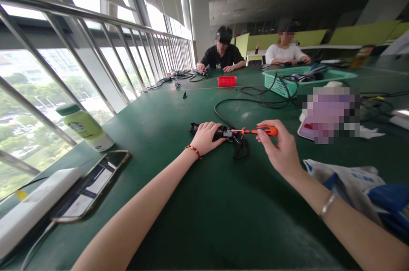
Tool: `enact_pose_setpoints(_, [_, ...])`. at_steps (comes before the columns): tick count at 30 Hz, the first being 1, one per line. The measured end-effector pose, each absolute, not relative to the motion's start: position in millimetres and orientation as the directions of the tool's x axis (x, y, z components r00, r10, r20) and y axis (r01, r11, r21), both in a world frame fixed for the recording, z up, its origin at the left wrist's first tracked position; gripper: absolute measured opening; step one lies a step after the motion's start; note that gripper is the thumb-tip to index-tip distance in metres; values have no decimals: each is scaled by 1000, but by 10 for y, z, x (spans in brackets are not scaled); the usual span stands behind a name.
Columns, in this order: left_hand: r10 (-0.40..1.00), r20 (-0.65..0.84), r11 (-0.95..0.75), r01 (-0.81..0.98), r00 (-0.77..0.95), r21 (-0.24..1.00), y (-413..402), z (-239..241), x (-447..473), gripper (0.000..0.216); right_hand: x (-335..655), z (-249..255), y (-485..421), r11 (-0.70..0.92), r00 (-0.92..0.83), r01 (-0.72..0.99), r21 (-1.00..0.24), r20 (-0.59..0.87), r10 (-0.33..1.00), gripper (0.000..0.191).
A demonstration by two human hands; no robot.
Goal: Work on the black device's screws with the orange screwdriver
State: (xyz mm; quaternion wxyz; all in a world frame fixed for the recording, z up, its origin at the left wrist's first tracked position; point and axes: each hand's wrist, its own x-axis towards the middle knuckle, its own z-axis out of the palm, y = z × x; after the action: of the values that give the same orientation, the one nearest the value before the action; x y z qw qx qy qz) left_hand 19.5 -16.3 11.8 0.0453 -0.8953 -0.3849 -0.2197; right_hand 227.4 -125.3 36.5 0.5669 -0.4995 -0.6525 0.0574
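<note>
My left hand is closed around a black corded device that lies on the green table, pressing it down. Its right part is opened up, with a grey block and thin coloured wires showing. In my right hand is a screwdriver with an orange and black handle, held level between thumb and fingers. The screwdriver's shaft points left and its tip reaches the opened part; whether it sits on a screw is too small to tell. A black curved piece lies just below the wires.
On the left are a green-labelled bottle, a phone and a white power strip. A red basket, a teal basket with cables, and a plastic bag lie around. Two people sit across the table.
</note>
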Motion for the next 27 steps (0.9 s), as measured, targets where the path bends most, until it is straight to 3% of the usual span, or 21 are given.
enact_pose_setpoints(16, [668,429,-699,711,608,79,-164,119,204,45,2284,385,-1272,459,133,595,-659,645,753,21])
enact_pose_setpoints(22, [666,437,-702,706,605,92,-163,117,204,44,2279,477,-1202,347,234,545,-763,536,811,30])
enact_pose_setpoints(27, [669,431,-703,704,605,101,-158,110,191,45,2238,576,-1162,375,232,564,-736,577,783,20])
